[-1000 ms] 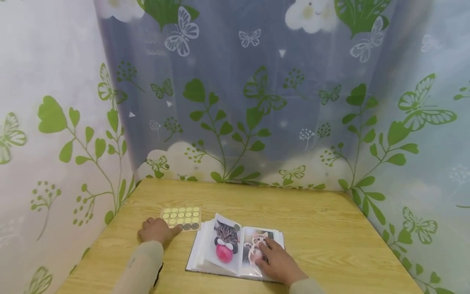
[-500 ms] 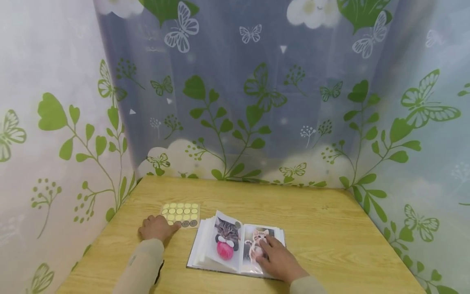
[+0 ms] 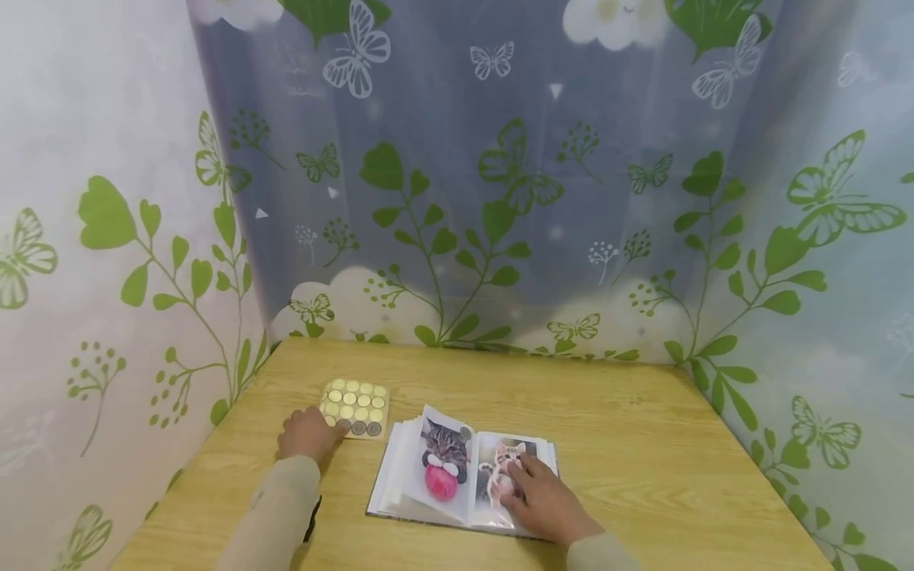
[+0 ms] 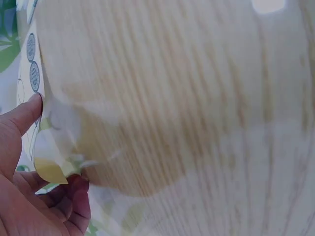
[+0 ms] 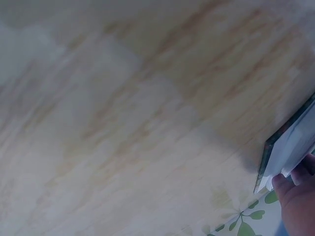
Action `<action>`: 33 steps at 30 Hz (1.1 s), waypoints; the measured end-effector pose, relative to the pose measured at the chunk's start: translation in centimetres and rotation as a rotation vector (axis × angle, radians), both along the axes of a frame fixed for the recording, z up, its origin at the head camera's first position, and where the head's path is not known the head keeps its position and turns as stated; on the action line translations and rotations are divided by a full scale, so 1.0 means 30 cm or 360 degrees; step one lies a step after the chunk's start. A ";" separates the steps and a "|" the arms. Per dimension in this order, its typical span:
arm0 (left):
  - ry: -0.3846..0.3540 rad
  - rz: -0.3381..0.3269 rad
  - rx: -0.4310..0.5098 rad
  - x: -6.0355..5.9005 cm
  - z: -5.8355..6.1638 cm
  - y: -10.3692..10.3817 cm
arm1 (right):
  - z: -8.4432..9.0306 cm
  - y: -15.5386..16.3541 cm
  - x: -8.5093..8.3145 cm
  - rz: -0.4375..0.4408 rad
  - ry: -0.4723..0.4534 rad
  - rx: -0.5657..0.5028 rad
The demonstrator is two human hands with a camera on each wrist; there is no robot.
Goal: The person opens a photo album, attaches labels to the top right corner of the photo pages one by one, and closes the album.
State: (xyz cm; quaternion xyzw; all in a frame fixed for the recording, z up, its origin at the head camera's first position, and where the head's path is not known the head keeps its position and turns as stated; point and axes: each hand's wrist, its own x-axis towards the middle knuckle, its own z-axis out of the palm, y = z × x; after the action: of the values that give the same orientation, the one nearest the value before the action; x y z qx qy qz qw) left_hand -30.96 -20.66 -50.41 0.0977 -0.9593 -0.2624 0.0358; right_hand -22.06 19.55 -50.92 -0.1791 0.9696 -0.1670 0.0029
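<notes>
In the head view, a sheet of round yellow stickers point(image 3: 353, 400), with a few grey ones along its near row, is at the left of the table. My left hand point(image 3: 310, 434) pinches its near left corner. The left wrist view shows the thumb point(image 4: 29, 110) on the sheet's face and the fingers curled beneath the corner. Right of it lies an open photo album point(image 3: 510, 519), with a tabby cat and pink ball on its raised left page point(image 3: 444, 456). A grey round sticker point(image 3: 466, 434) is at that page's top right corner. My right hand point(image 3: 546, 496) rests on the kitten photo opposite, fingers extended.
Everything lies on a wood-grain table point(image 3: 643, 444). A curtain point(image 3: 443, 198) printed with leaves and butterflies hangs along the back and both sides. A dark band point(image 3: 312, 519) shows at my left wrist.
The sticker sheet's far edge has risen, so the sheet tilts up toward the head camera. My left hand keeps its hold. The right hand stays on the album, and the view shifts slightly.
</notes>
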 end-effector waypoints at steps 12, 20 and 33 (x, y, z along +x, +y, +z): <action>-0.0043 -0.0032 0.0367 -0.017 0.023 -0.019 | 0.008 -0.004 -0.003 -0.0004 -0.0023 0.0016; -0.0121 -0.0030 0.0562 -0.003 0.059 0.005 | 0.015 -0.008 0.007 -0.0004 -0.0023 0.0007; -0.0088 0.0010 0.0753 0.001 0.075 0.011 | 0.011 -0.006 0.004 -0.0004 0.0008 0.0006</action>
State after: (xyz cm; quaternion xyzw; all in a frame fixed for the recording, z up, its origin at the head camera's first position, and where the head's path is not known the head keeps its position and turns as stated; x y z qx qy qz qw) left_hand -30.94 -20.35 -48.17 0.1135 -0.8715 -0.4769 -0.0134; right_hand -21.93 19.36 -50.59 -0.1784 0.9701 -0.1648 0.0006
